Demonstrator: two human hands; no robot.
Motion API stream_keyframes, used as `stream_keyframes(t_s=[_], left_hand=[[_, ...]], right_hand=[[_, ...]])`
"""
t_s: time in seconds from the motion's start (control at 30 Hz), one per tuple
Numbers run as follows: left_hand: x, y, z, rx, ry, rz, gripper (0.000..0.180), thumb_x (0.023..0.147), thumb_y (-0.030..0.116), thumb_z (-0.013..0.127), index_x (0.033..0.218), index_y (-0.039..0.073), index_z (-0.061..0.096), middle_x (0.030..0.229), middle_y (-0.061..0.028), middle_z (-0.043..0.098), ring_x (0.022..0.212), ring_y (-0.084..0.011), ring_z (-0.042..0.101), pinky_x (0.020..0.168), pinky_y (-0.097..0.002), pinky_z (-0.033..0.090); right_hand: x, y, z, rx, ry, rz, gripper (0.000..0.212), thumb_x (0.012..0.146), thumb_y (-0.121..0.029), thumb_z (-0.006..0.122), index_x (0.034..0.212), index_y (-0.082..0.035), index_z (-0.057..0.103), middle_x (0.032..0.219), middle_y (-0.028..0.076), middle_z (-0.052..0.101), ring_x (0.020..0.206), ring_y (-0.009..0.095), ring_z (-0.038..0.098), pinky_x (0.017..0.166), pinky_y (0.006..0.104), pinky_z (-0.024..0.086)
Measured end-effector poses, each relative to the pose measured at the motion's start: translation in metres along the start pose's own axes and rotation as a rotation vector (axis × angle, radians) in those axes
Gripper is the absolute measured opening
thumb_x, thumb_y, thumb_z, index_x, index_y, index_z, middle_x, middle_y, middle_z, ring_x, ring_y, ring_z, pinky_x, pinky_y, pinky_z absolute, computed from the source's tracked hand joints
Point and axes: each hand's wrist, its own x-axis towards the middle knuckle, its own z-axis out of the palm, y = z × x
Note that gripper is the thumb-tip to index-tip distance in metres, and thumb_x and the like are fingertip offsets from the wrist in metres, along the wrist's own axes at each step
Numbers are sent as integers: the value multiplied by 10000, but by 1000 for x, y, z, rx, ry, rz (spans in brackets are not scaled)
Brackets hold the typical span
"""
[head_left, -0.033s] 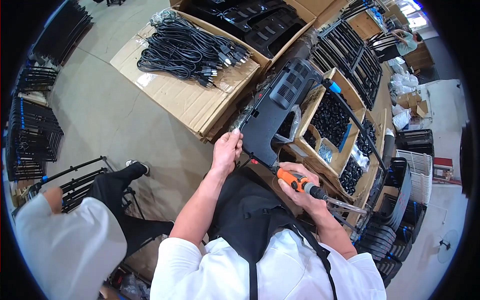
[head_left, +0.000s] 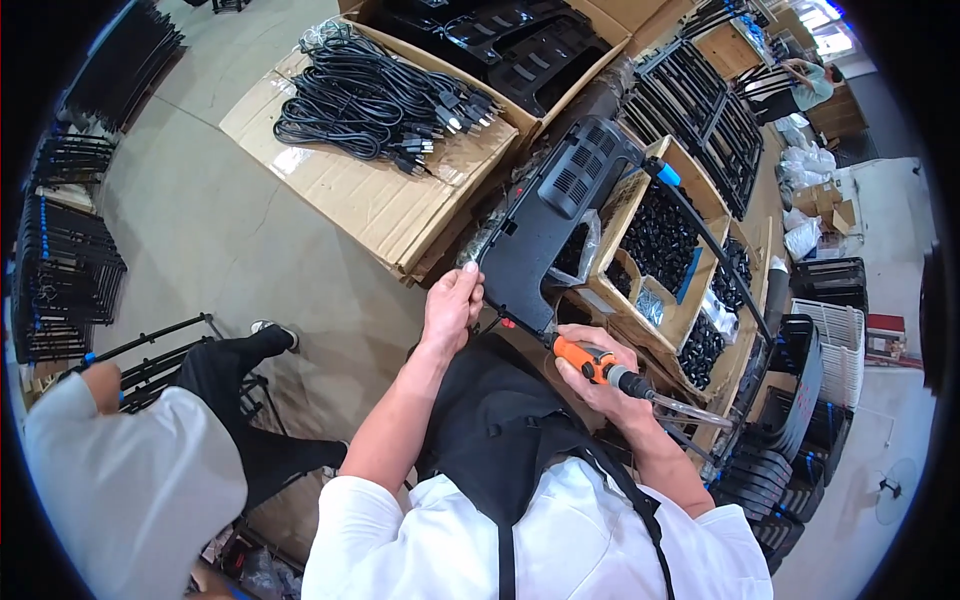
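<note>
A black plastic panel with a vented raised housing lies in front of me, over a black metal frame. My left hand pinches the panel's near left edge between thumb and fingers. Wrapped around an orange and black air screwdriver is my right hand. The tool's tip meets the panel's near corner; the exact contact point is too small to make out. A clear hose runs from the tool's rear end toward the right.
Bundled black power cables lie on a cardboard box. Behind it, an open carton holds black panels. At right, a wooden divided bin contains small black parts and screws. Close on my left is a co-worker; another person stands far right.
The co-worker at left has shifted slightly. My hands, the screwdriver and the panel show no clear movement.
</note>
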Motion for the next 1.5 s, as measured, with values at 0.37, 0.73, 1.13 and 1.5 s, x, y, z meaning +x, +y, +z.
stream_keyframes(t_s=[0.37, 0.73, 1.13, 1.5], left_hand=[[-59, -55, 9, -40, -101, -274, 269, 1130, 347, 560, 1031, 111, 641, 802, 30, 633, 574, -70, 512, 467, -222, 362], [-59, -61, 24, -408, -162, -393, 213, 1121, 318, 587, 1059, 118, 628, 841, 24, 586, 665, -84, 512, 536, -226, 409], [-59, -59, 20, -526, -187, -434, 223, 1133, 298, 558, 1160, 87, 626, 871, 8, 601, 702, -112, 542, 572, -244, 449], [-71, -55, 15, -234, -159, -329, 231, 1148, 268, 507, 1169, 81, 641, 883, -8, 645, 752, -122, 563, 671, -277, 471]], right_hand=[[4, -10, -2, -7, -91, 86, 433, 848, -78, 840, 1254, -58, 690, 1244, 110, 753, 1095, 233, 746, 989, 353, 579], [-5, -12, -4, 263, 4, -42, 513, 876, -36, 820, 1352, -45, 630, 1303, 106, 724, 1177, 191, 710, 1049, 336, 561], [2, -11, 4, 233, -5, -88, 517, 877, -36, 817, 1355, -57, 622, 1310, 112, 718, 1152, 202, 723, 1018, 346, 581], [38, -24, 23, 87, -49, -82, 478, 890, -24, 799, 1339, -37, 634, 1281, 117, 732, 1125, 190, 723, 993, 338, 576]])
